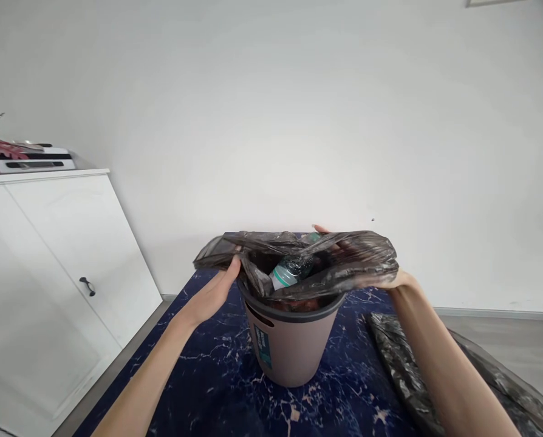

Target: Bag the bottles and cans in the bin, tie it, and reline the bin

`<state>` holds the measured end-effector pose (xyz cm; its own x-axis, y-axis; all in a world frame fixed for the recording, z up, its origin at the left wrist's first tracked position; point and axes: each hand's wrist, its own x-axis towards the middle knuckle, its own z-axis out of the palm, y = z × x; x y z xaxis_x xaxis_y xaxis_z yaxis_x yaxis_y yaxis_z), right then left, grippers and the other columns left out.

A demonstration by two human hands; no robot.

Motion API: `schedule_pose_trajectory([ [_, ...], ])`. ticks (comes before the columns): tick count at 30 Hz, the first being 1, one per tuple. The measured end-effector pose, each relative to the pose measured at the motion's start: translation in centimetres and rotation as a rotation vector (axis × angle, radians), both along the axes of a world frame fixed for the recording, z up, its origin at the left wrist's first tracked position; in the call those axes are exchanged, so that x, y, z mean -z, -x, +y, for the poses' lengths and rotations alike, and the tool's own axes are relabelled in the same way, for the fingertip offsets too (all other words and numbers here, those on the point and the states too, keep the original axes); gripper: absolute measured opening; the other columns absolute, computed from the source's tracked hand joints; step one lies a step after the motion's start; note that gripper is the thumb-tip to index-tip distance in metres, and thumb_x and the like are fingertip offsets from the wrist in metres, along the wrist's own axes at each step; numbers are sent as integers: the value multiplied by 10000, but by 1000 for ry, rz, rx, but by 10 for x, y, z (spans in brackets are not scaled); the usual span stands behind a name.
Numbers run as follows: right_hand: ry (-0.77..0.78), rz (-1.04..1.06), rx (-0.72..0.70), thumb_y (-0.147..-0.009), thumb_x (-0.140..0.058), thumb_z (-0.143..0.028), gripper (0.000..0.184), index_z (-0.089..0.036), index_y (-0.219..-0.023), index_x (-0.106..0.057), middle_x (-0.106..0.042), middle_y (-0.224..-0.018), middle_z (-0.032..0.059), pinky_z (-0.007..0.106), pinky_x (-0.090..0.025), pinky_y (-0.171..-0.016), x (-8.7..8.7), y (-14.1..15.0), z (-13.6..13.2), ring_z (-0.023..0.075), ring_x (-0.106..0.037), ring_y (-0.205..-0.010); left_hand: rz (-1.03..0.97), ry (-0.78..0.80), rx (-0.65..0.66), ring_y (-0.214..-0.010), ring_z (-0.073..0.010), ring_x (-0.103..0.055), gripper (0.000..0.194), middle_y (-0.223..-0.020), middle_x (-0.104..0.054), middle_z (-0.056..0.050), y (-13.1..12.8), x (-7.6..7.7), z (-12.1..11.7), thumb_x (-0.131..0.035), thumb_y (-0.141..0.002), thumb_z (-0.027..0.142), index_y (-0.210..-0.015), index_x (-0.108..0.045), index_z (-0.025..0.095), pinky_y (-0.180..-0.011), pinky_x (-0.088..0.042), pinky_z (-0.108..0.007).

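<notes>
A black translucent trash bag (362, 246) hangs in and over a pinkish-brown trash can (294, 352) with a dark grey rim. Inside its opening lies a clear plastic bottle (286, 273) with a white and green label. My left hand (219, 290) pinches the bag's left edge at the rim, thumb on the near side. On the right, my right hand (390, 278) grips the bag's other side. The plastic covers most of its fingers, though a fingertip shows beyond the far edge.
The can stands on a dark blue marble-patterned table (198, 388). More black plastic bags (408, 358) lie at the table's right side. To the left is a white cabinet (57, 291) with items on top. A pale wall (290, 121) rises behind.
</notes>
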<state>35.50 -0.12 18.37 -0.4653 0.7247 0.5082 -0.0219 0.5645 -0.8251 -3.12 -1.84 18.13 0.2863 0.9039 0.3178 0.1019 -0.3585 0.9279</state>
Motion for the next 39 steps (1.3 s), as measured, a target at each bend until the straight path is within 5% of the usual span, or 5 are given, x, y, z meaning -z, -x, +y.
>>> schedule_pose_trajectory([
  [5, -116, 47, 130, -1095, -552, -566, 433, -392, -1469, -684, -538, -1663, -4, 576, -313, -1347, -15, 27, -17, 297, -433, -1590, 9, -39, -126, -1634, -354, -363, 580, -1526, -685, -63, -33, -30, -15, -566, -1042, 678, -1431, -726, 279, -1356, -260, -493],
  [13, 109, 686, 118, -994, -709, -627, 337, -298, -1003, -785, -830, -1068, 22, 518, -486, -1253, -18, 35, -16, 280, -734, -1268, -615, -76, 44, -1573, -272, -471, 496, -1570, -648, -62, -57, -51, -15, -457, -1131, 534, -1389, -738, 216, -1310, -387, -392],
  [19, 77, 815, 53, -971, -793, -554, 333, -282, -834, -660, -247, -480, -129, 367, -582, -1115, -34, 38, -29, 101, -514, -486, -913, 55, 151, -754, -139, -721, 371, -688, -631, 22, -73, -73, -16, -438, -1159, 289, -901, -691, 205, -1013, -624, -344],
  [26, -189, 717, 263, -1035, -663, -625, 434, -248, -822, -680, -265, -564, -91, 275, -472, -538, -50, 58, -60, 89, -227, -442, -531, -44, 265, -479, -86, -208, 303, -621, -250, 83, -81, -80, -23, -515, -1090, 229, -798, -588, 190, -460, -366, -175],
  [39, -111, 171, 144, -1064, -548, -672, 504, -258, -816, -695, -621, -627, -4, 383, -596, -782, -96, 78, -76, 165, -615, -560, -313, -70, 273, -482, -95, -337, 343, -600, -465, 22, -78, -79, -28, -556, -1109, 404, -865, -660, 186, -471, -305, -208],
])
